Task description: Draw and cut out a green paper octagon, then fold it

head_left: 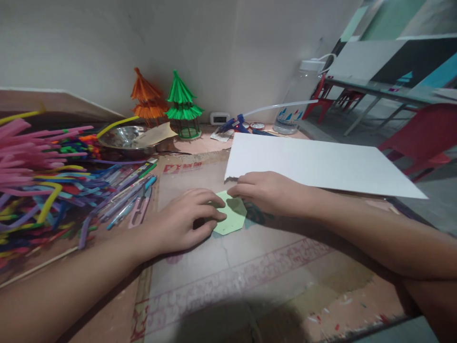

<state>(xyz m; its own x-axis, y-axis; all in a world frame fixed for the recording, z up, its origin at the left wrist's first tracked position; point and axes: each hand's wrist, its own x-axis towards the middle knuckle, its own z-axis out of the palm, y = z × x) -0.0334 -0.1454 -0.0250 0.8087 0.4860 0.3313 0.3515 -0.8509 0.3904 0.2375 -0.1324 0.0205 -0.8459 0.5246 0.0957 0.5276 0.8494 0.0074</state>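
A light green paper polygon (232, 220) lies on the clear-covered tabletop, its upper part partly hidden by my fingers. From the left, my left hand (191, 216) rests on its edge with fingers apart and thumb below. Over its upper right corner, my right hand (266, 190) has its fingers curled together; anything between the fingertips is hidden. Just behind the right hand is a large white sheet (307, 159). Left of my left hand lie scissors with pink handles (139, 207) and several pens (123, 207).
Fuzzy coloured craft stems (39, 166) pile up at the left beside a metal bowl (123, 138). Along the wall stand an orange tiered model (144, 95), a green one (182, 107), a blue glue gun (233, 124) and a water bottle (300, 95). Red chairs (423, 131) are beyond.
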